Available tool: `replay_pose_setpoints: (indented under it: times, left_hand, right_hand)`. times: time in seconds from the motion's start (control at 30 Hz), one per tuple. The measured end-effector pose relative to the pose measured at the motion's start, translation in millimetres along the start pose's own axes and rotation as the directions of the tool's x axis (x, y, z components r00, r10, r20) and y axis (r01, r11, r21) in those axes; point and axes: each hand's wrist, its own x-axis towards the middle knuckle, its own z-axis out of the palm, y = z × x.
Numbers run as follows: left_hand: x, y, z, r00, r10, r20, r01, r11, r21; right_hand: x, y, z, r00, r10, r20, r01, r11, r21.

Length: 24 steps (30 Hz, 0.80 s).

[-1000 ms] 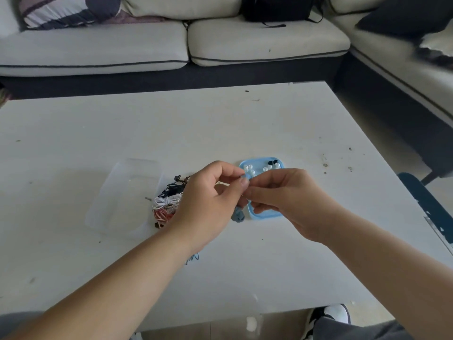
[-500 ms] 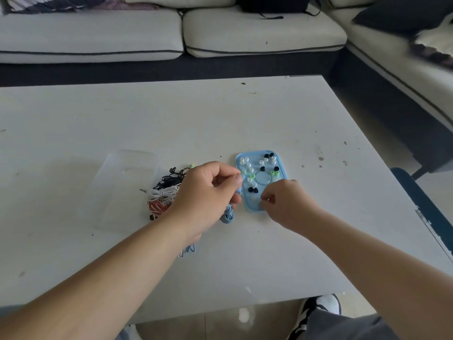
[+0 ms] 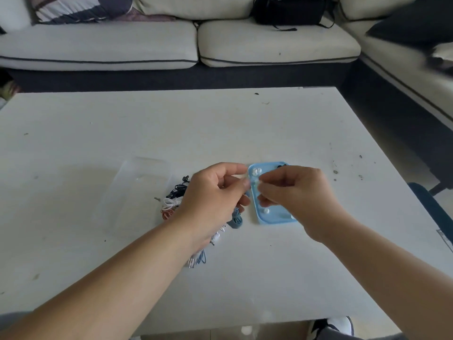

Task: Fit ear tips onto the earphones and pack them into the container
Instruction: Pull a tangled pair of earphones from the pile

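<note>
Hands almost touching above left edge of blue tray (image 3: 272,218). Left hand (image 3: 215,200) curled, pinching blue earphone (image 3: 236,220), cable dangling under palm. Right hand (image 3: 294,192) pinching tiny pale ear tip (image 3: 256,184), barely discernible. Earphone pile (image 3: 171,202) beside clear container (image 3: 137,190), left of both.

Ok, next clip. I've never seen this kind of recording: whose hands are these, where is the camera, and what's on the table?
No robot here: a person wears one camera on the head, looking down at both bare hands. On the white table lie a blue tray of loose ear tips, a pile of coiled earphones and a clear container. The left hand pinches a blue earphone, its bundled cable showing below; the right hand pinches what seems an ear tip against it, over the tray's left edge.
</note>
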Motion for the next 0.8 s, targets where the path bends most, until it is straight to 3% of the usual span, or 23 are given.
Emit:
replay_pose_setpoints:
  times: [0.1, 0.47, 0.8]
  left_hand:
    - [2.6, 5.1, -5.1, 1.000, 0.013, -0.025, -0.013, 0.999, -0.034]
    - [7.3, 10.5, -14.1, 0.998, 0.052, -0.041, -0.058, 0.986, -0.153]
    - [5.5, 11.0, -12.9, 0.991, 0.119, -0.053, -0.123, 0.989, -0.080]
  right_hand:
    - [-0.8, -14.0, 3.8, 0.999, 0.030, 0.028, -0.035, 0.984, 0.172]
    - [7.3, -20.5, 10.8, 0.976, 0.062, 0.206, -0.145, 0.898, 0.416]
    - [5.8, -16.8, 11.6, 0.958, 0.023, 0.285, -0.154, 0.881, 0.447]
